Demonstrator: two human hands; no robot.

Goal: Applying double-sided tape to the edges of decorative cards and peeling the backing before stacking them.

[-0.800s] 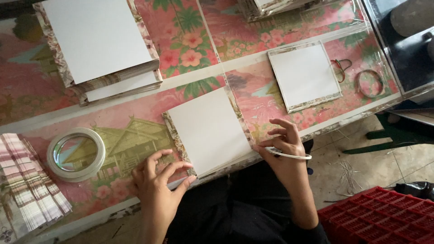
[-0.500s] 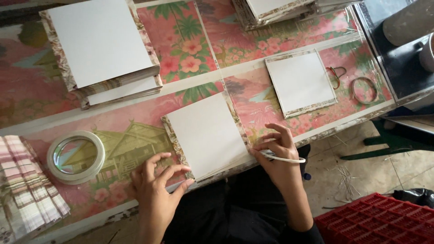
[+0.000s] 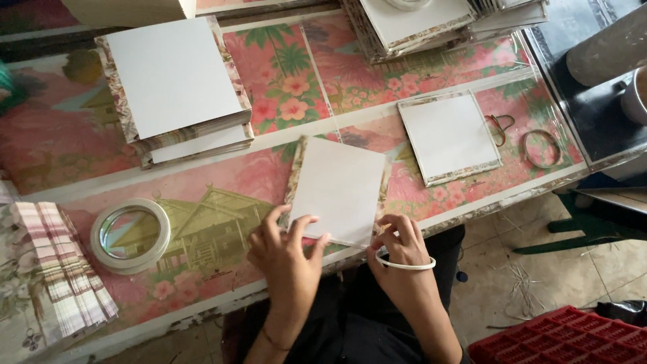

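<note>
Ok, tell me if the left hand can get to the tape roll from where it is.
Probably yes. The left hand rests on the near edge of the white card, and the tape roll lies flat to its left on the table, with nothing between them.

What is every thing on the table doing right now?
White board: flat on the table, tilted, both hands at its near edge.
Left hand: fingers spread on the board's near left corner.
Right hand: fingertips on the near right corner, white band around it.
Tape roll: lying flat, untouched.
Second board: flat, apart from the hands.
Board stack: piled, untouched.
Striped strips: fanned out at the table's left edge.
</note>
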